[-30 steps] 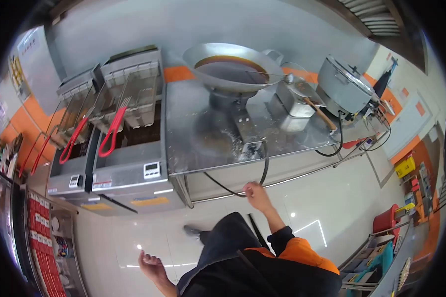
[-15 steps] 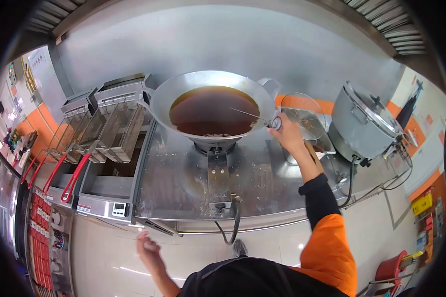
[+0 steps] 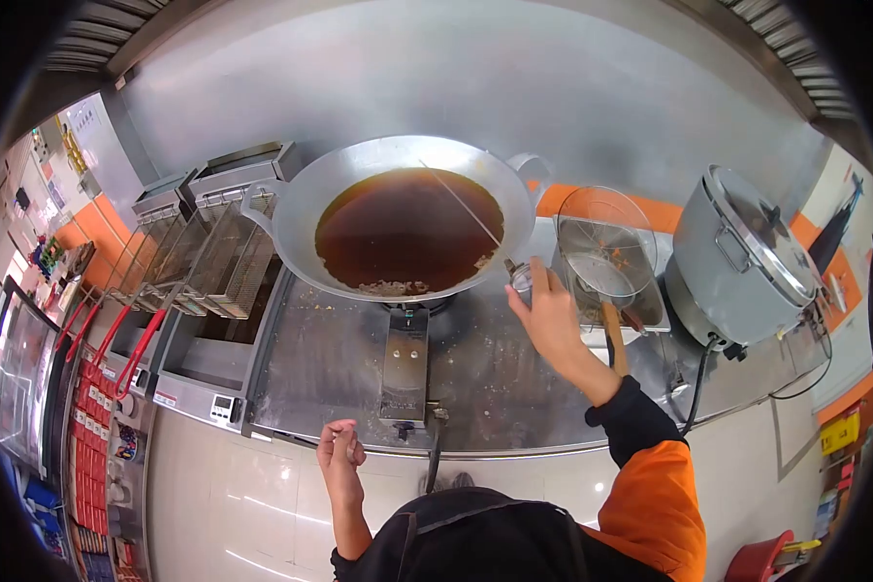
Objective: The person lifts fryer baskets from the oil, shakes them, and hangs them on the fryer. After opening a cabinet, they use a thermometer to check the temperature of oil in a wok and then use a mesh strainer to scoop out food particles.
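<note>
In my right hand [image 3: 551, 320] is a dial probe thermometer [image 3: 521, 278], gripped by its round head at the near right rim of the wok. Its thin metal stem slants up and left across the large metal wok [image 3: 407, 150]. Dark brown oil [image 3: 407, 228] fills the wok's middle, with pale foam or crumbs along its near edge. My left hand [image 3: 341, 456] is in front of the counter's front edge, fingers curled closed; I cannot tell whether something is in them.
Left of the wok stand deep fryers with wire baskets [image 3: 233, 262] and red handles. At right, a wooden-handled strainer [image 3: 606, 276] rests over a metal pan [image 3: 655, 310], beside a big lidded rice cooker [image 3: 737, 252]. A burner control box [image 3: 404, 364] sits before the wok.
The thermometer's stem now points more steeply up and away, and my right hand has come lower and nearer. My left hand has moved right and up. The view has shifted slightly.
</note>
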`<state>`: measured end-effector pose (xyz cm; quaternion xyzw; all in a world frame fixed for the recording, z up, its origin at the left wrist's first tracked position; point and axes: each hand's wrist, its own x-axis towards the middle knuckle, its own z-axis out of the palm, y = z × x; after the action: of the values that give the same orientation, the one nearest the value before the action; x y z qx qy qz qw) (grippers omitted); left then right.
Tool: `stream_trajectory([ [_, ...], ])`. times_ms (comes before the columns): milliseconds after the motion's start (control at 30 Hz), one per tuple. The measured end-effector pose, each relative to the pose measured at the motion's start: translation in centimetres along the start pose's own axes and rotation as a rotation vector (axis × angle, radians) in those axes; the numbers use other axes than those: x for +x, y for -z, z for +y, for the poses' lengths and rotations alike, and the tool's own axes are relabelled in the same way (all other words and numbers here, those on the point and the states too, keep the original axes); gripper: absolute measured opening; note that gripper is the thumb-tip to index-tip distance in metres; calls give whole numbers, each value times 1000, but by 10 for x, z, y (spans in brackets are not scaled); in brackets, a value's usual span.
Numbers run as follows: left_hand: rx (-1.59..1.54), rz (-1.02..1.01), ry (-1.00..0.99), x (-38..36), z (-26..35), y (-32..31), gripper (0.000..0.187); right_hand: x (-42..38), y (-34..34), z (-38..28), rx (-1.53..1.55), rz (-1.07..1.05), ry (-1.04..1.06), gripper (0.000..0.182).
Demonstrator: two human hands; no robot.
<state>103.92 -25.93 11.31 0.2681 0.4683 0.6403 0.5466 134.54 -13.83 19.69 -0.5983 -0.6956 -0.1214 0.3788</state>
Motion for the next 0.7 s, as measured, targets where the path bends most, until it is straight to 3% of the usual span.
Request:
stream_trajectory([
  [267, 81, 2, -57, 15, 0, -10, 7, -13, 23, 13, -1, -55, -13, 51],
  [367, 127, -46, -49, 21, -2, -7, 7, -21, 24, 20, 51, 28, 10, 47],
  [500, 145, -62, -17, 30, -5, -14, 8, -17, 64, 30, 344, -128, -391, 44],
  [600, 163, -116, -15, 39, -9, -17, 10, -36, 82, 57, 944, 56, -632, 44],
  [700, 184, -188, 0, 44, -12, -23, 11, -57, 136, 56, 877, 170, -731, 46],
])
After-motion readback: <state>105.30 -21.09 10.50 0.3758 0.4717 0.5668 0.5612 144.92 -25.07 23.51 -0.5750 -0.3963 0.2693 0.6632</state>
